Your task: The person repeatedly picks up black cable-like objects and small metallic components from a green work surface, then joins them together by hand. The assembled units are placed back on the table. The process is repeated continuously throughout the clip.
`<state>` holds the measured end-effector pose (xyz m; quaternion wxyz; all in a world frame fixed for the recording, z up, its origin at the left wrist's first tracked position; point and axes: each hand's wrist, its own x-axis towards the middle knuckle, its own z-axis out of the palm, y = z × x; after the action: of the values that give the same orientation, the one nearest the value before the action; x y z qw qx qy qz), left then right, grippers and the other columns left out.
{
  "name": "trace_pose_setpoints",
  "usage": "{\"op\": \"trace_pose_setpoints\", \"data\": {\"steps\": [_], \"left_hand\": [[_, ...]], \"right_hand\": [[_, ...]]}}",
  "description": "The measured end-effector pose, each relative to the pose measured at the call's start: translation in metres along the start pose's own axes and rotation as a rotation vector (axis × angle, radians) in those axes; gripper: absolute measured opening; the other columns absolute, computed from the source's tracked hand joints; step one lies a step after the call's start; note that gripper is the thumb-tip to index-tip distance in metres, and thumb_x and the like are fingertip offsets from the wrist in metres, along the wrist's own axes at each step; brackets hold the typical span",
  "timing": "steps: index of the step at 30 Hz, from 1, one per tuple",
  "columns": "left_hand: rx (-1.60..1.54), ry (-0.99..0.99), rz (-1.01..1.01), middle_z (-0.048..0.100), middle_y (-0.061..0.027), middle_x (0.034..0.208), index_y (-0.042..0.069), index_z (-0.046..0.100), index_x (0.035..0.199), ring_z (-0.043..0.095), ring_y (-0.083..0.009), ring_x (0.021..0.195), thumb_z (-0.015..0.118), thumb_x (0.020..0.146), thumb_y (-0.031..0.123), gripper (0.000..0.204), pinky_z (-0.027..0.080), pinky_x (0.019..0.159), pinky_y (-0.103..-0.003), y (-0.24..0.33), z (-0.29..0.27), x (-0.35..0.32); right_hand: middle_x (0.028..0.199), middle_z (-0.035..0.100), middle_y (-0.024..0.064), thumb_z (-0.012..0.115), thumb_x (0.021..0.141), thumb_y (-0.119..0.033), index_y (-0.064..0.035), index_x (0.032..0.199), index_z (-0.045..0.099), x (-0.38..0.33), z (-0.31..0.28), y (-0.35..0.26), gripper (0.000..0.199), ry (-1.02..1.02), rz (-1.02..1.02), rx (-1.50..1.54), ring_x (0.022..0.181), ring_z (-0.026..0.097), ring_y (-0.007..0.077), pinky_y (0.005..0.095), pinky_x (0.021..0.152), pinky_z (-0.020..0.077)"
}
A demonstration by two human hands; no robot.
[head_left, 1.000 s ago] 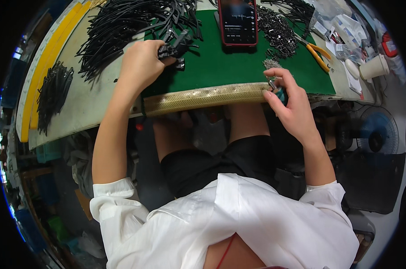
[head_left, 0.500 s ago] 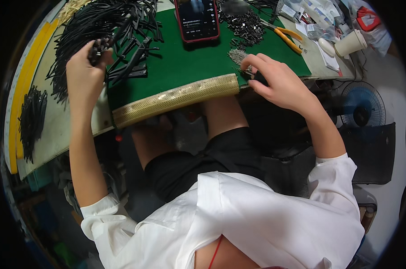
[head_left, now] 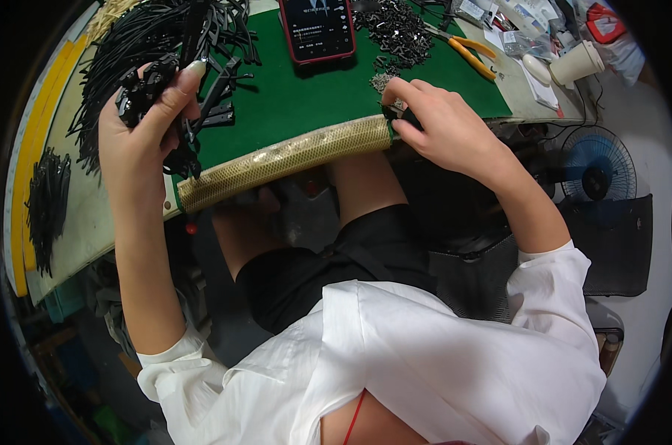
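My left hand (head_left: 145, 122) is closed round a bundle of black strips (head_left: 149, 87) with glossy, knobbly ends; some strips hang below the fingers. It is raised over the left part of a green mat (head_left: 284, 104). By the mat's front right corner, my right hand (head_left: 451, 133) pinches a small black-handled tool (head_left: 409, 116), mostly covered by the fingers. Just beyond those fingers lies a little heap of tiny silvery pieces (head_left: 383, 81). Farther back is a pile of small black parts (head_left: 403, 37). A big heap of long black strips (head_left: 106, 96) spreads out behind my left hand.
A gold mesh-covered roll (head_left: 284, 159) runs along the mat's front edge. A phone (head_left: 317, 33) lies at the back. Pliers with orange handles (head_left: 471, 58), a paper cup (head_left: 577, 65) and plastic bags are at the right. A fan (head_left: 595, 170) stands below the table.
My left hand has come nearer and lifted with the bundle, turning its glossy ends into view. My right hand has shifted slightly left with the tool. The whole view has moved slightly.
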<state>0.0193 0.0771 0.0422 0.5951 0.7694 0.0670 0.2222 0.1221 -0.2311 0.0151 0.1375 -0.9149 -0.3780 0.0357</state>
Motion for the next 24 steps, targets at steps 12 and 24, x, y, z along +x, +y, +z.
{"op": "trace_pose_setpoints", "data": {"steps": [12,24], "left_hand": [[-0.157,-0.193,0.167,0.07,-0.0031,0.081,0.001,0.064,0.112,0.061,-0.0043,0.067,0.068,0.091,0.007,0.023,0.039,0.052,-0.017,0.006,0.01,-0.004],[0.335,-0.041,0.558,0.068,-0.0047,0.077,-0.002,0.065,0.107,0.064,-0.0085,0.07,0.071,0.09,0.005,0.02,0.048,0.066,-0.021,0.007,0.042,-0.025]], "right_hand": [[0.09,0.065,0.0198,0.057,0.086,-0.012,-0.0054,0.109,0.059,0.012,0.0,-0.004,0.023,0.015,-0.063,-0.101,0.083,0.066,0.0379,0.0466,0.076,0.0535],[0.099,0.057,0.0065,0.062,0.094,-0.016,-0.0085,0.125,0.057,-0.001,-0.027,-0.063,0.032,-0.082,0.042,1.191,0.052,0.057,0.0083,0.0202,0.046,0.0447]]}}
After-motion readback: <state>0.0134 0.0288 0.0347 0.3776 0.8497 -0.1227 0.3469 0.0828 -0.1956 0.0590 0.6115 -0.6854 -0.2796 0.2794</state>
